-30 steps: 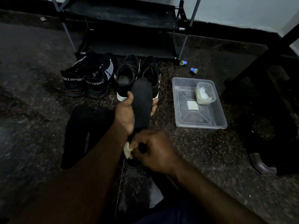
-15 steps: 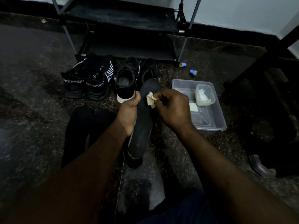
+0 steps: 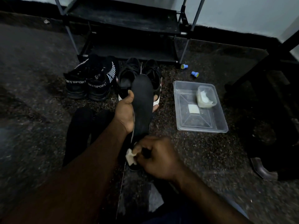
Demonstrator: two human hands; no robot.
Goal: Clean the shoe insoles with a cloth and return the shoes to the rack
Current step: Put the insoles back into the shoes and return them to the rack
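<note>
Head cam (sole view) looks fwd & down at nearby floor (image 3: 40, 110), rack (image 3: 123, 18) ahead.

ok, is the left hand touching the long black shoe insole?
Touching. The head view shows the left hand gripping the long black shoe insole: thumb over its left edge, fingertips showing past its right edge.

Four shoes (image 3: 76, 85), at least three insoles (image 3: 143, 102), two blue caps (image 3: 184, 66), one tray (image 3: 202, 129).

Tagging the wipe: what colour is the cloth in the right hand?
The cloth is off-white, pinched in the right hand; head view shows it.
</note>
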